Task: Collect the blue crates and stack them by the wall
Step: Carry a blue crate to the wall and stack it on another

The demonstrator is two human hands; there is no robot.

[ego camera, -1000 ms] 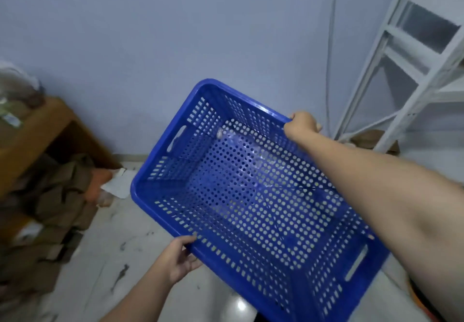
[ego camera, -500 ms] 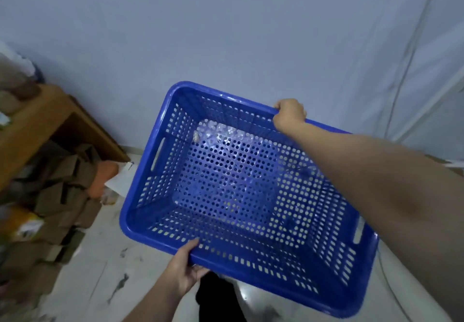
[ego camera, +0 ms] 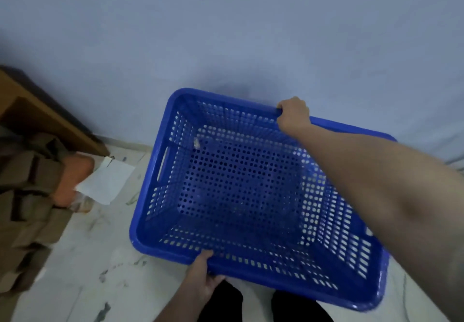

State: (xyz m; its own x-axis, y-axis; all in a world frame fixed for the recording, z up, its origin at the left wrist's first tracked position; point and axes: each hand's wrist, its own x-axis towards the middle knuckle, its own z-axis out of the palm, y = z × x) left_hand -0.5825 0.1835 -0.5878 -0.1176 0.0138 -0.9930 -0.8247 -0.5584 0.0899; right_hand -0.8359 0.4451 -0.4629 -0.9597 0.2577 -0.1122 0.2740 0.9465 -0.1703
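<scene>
1. Blue crate (ego camera: 241, 196): perforated plastic, open side up, no load visible inside. It is held above the marbled floor (ego camera: 82, 271), close in front of the pale blue wall (ego camera: 226, 32); I cannot tell whether its far edge touches the wall.
2. Right hand (ego camera: 293, 113): fingers curled over the far long rim, clenched on the crate. The forearm crosses above the crate's right half.
3. Left hand (ego camera: 203, 274): grasps the near long rim, thumb on the upper edge, fingers hidden beneath.
4. Crate attitude: slightly tilted, with a slot handle visible in the left end wall.
5. Left of crate: a white sheet of paper (ego camera: 105, 183) lies on the floor, beside stacked brown cardboard (ego camera: 27, 208) and an orange object (ego camera: 75, 178), blurred.
6. A wooden table (ego camera: 37, 110) stands against the wall at far left.
7. Dark trouser legs show below the crate's near edge.
</scene>
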